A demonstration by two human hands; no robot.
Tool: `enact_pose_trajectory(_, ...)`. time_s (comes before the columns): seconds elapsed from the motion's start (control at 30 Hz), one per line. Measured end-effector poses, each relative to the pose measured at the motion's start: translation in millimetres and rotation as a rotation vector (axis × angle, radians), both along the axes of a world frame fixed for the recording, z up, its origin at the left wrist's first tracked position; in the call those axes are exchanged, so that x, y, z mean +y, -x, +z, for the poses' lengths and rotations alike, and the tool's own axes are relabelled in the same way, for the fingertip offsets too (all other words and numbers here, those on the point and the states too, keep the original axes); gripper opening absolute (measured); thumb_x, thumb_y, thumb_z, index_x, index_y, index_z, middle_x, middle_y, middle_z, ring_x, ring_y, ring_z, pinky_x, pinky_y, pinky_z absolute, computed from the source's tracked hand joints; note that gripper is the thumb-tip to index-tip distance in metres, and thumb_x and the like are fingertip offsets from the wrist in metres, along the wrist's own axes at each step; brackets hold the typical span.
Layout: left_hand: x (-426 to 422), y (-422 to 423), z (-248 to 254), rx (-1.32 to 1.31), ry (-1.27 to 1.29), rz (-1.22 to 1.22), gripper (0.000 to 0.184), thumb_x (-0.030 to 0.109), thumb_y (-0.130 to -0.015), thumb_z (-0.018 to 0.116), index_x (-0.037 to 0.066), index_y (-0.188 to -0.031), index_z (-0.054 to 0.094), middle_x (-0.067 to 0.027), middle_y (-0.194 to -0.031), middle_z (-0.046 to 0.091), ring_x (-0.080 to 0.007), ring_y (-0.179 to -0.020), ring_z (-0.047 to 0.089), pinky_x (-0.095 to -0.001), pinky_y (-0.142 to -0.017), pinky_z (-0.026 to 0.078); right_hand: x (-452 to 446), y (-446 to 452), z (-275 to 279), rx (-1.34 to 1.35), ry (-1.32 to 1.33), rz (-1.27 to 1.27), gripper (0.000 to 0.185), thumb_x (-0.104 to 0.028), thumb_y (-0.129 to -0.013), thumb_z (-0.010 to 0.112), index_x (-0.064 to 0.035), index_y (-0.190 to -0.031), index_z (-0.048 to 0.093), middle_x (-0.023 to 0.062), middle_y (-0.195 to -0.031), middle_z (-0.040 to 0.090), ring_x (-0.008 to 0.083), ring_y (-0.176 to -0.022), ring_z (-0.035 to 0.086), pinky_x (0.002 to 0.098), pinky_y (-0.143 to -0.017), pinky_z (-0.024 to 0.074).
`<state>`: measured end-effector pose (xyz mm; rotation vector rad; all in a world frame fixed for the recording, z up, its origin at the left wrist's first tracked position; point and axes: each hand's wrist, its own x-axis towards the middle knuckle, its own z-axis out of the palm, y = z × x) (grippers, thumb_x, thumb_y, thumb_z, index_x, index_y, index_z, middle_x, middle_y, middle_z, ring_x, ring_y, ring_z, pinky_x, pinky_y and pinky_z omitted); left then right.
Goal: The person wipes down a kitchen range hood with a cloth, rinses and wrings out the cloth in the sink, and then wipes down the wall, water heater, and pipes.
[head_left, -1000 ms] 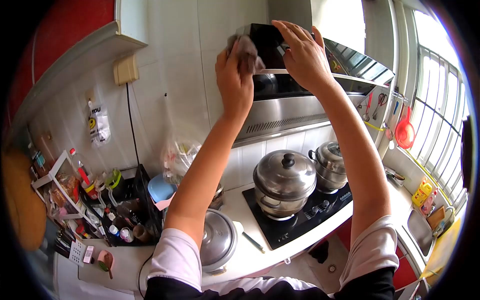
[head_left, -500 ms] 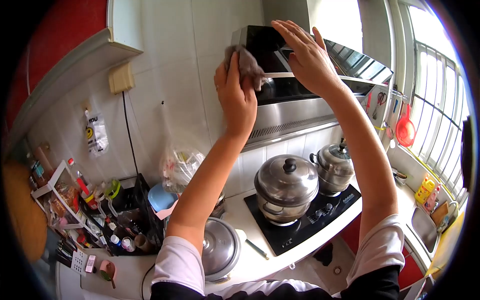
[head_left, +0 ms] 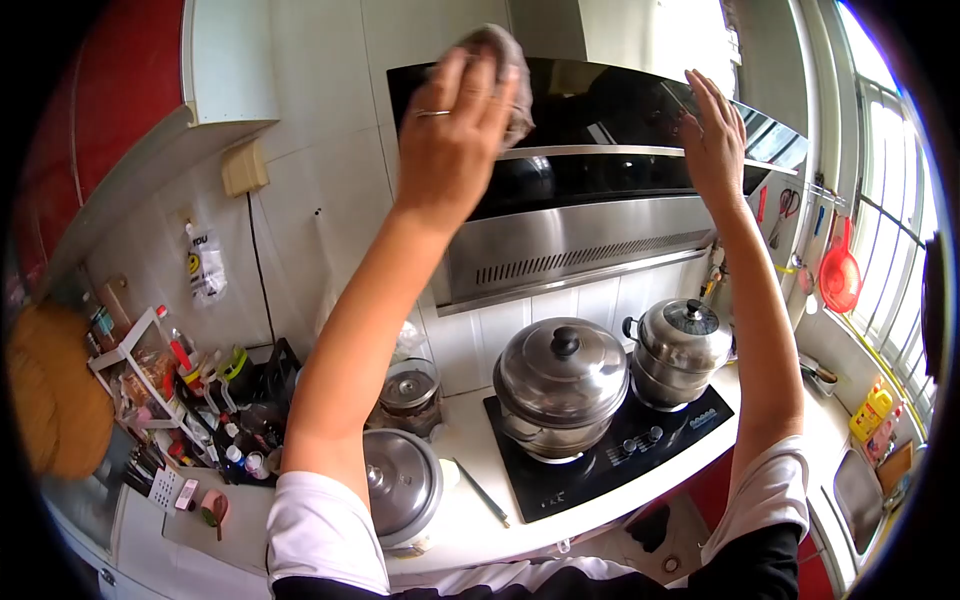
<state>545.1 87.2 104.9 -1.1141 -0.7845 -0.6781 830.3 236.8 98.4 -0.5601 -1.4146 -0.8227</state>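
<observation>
My left hand (head_left: 450, 140) is closed on a greyish-brown cloth (head_left: 518, 95) and is slightly blurred. It is at the upper left part of the black glass range hood (head_left: 590, 110), with the cloth over its front. A ring shows on one finger. My right hand (head_left: 715, 145) is raised at the hood's right half, fingers stretched out and holding nothing; whether it touches the glass I cannot tell. Under the hood, a large lidded steel pot (head_left: 562, 375) and a smaller steel pot (head_left: 680, 345) stand on the black gas stove (head_left: 610, 450).
On the counter are a lidded pot (head_left: 400, 480), a glass jar (head_left: 410, 390) and a dark thin stick (head_left: 482, 492). Bottles crowd a rack (head_left: 135, 375) at the left. A red cabinet (head_left: 120, 110) juts out upper left. A sink (head_left: 858, 495) and red strainer (head_left: 840, 275) are at the right.
My left hand has moved with the cloth from the hood's left side edge up onto its upper front. My right hand has shifted right along the hood. The view has also shifted.
</observation>
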Motion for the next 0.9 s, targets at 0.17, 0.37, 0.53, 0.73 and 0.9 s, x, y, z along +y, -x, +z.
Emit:
enact_pose_trajectory(0.17,-0.6,-25.1,11.2,0.022,-0.048,0.124,0.043,0.011,-0.083,0.063,0.013,-0.126,0.063,-0.008,-0.123,0.062,-0.0239,-0.118,0.055,-0.0386,-0.098,0.045,18.0,-20.6,-2.6,0.021,0.02,0.023,0.05,-0.016,-0.093,0.053,-0.0146,-0.143,0.046,0.0097,-0.145,0.048,0.0285,-0.138,0.04,0.0473,-0.116,0.0248)
enact_pose_trajectory(0.37,2.1,-24.3,13.4,-0.055,-0.132,0.051,0.036,0.01,-0.081,0.065,0.009,-0.118,0.067,-0.0101,-0.108,0.066,-0.028,-0.107,0.06,-0.0409,-0.093,0.046,52.5,-49.1,0.3,-0.03,-0.025,-0.022,0.046,-0.029,-0.098,0.052,-0.015,-0.142,0.048,0.0093,-0.145,0.049,0.0276,-0.138,0.04,0.0478,-0.116,0.0234)
enact_pose_trajectory(0.53,24.1,-71.5,40.3,-0.057,0.148,0.109,0.036,0.014,-0.087,0.06,0.014,-0.122,0.063,-0.0076,-0.102,0.065,-0.0281,-0.102,0.061,-0.0429,-0.091,0.046,56.9,-29.7,8.3,-0.008,-0.043,-0.064,0.049,-0.039,-0.099,0.05,-0.0149,-0.142,0.047,0.0064,-0.146,0.048,0.0258,-0.142,0.034,0.0484,-0.116,0.0206)
enact_pose_trajectory(0.73,-20.7,-34.6,36.3,-0.23,0.099,0.207,0.036,0.012,-0.086,0.058,0.019,-0.122,0.061,-0.0047,-0.106,0.065,-0.0255,-0.106,0.06,-0.0454,-0.095,0.042,56.6,-24.8,11.0,-0.082,0.015,-0.092,0.052,-0.046,-0.101,0.042,-0.0155,-0.144,0.044,0.0056,-0.147,0.047,0.0256,-0.145,0.029,0.0537,-0.118,0.0145)
enact_pose_trajectory(0.9,-14.3,-39.2,34.5,-0.226,0.105,0.259,0.037,0.011,-0.087,0.057,0.015,-0.123,0.061,-0.0056,-0.108,0.064,-0.0278,-0.106,0.059,-0.0452,-0.095,0.042,54.0,-28.9,11.0,-0.106,0.045,-0.041,0.049,-0.044,-0.101,0.044,-0.0156,-0.14,0.048,0.0037,-0.141,0.052,0.0259,-0.142,0.033,0.0557,-0.117,0.014)
